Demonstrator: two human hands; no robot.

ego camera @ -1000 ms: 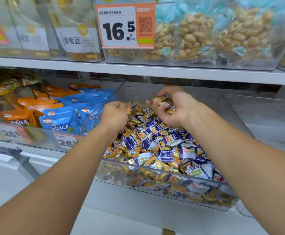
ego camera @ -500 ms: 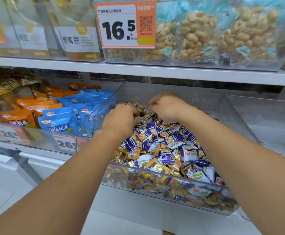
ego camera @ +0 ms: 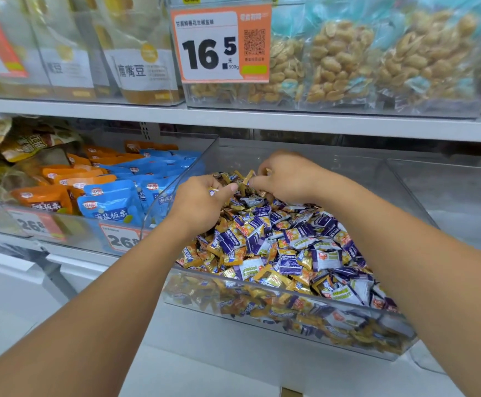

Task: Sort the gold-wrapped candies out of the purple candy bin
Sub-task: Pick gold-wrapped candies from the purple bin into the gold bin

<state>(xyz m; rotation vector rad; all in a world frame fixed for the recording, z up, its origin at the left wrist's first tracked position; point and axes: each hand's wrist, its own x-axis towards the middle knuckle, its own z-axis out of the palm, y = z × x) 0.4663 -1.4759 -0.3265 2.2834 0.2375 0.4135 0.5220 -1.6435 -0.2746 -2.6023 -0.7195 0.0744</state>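
A clear plastic bin [ego camera: 285,306] on the lower shelf holds a heap of mixed candies: purple-and-white wrapped ones [ego camera: 290,265] and gold-wrapped ones [ego camera: 235,257]. Both my hands are at the far back of the heap. My left hand [ego camera: 202,203] has curled fingers and a small wrapped candy shows between thumb and fingers. My right hand [ego camera: 286,176] is palm down, its fingers curled round gold-wrapped candies [ego camera: 247,177] at the back of the pile. The fingertips of the two hands nearly meet.
A bin of blue and orange snack packs [ego camera: 110,207] stands to the left. To the right sits a clear bin [ego camera: 448,202]. The upper shelf edge [ego camera: 262,120] carries bagged nuts and an orange price tag [ego camera: 220,43] just above my hands.
My right hand turned over from a raised, palm-up hold of gold candies and came down onto the back of the pile. My left hand moved right toward it. The view shifted slightly closer.
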